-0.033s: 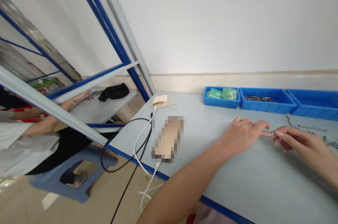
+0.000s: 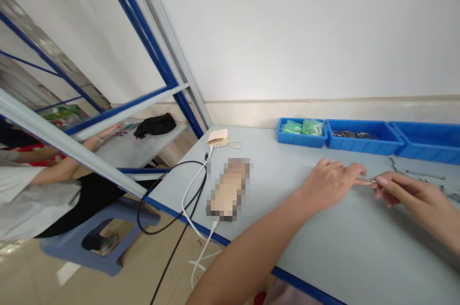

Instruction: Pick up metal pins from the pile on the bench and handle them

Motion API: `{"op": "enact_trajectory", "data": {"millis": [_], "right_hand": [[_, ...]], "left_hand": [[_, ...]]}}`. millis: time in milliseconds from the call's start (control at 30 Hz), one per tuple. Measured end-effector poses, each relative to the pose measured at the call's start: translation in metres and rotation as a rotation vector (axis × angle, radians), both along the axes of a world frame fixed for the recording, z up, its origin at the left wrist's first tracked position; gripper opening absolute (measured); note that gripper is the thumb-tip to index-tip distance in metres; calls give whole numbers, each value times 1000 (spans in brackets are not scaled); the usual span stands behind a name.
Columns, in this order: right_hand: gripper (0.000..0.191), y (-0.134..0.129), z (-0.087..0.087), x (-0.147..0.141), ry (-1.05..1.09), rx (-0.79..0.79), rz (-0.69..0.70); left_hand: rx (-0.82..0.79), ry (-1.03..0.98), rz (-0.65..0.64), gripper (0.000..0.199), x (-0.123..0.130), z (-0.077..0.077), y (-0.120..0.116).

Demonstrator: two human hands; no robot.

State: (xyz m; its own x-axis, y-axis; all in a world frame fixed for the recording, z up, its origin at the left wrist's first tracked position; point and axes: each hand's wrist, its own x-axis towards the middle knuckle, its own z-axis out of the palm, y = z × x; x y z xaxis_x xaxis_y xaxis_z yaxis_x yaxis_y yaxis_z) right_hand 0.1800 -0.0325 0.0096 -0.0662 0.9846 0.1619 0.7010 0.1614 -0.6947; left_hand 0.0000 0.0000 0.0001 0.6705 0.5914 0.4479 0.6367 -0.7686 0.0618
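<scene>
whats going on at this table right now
A person is seated at a grey worktable and pinches a small thin metal piece between the fingertips of both hands: left hand, right hand. More metal pieces lie loose beside the right hand. Three blue bins line the wall; one holds green parts. A co-worker's arm rests at the next table.

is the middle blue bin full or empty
Neither: nearly empty. The middle bin holds only a thin layer of small dark metal parts along its floor, with bare blue wall above them.
</scene>
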Motion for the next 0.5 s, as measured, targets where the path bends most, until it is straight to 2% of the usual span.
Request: {"op": "enact_trajectory", "data": {"millis": [333,433,500], "right_hand": [[55,-3,8,-7,-1,-68,-76],[55,-1,4,-1,-87,-38,-84],[55,1,-2,4,-159,59,-106]], "left_hand": [[-34,-49,73,26,-1,-4,6],[-28,-42,65,30,2,-5,5],[-20,-31,50,33,3,-6,5]]}}
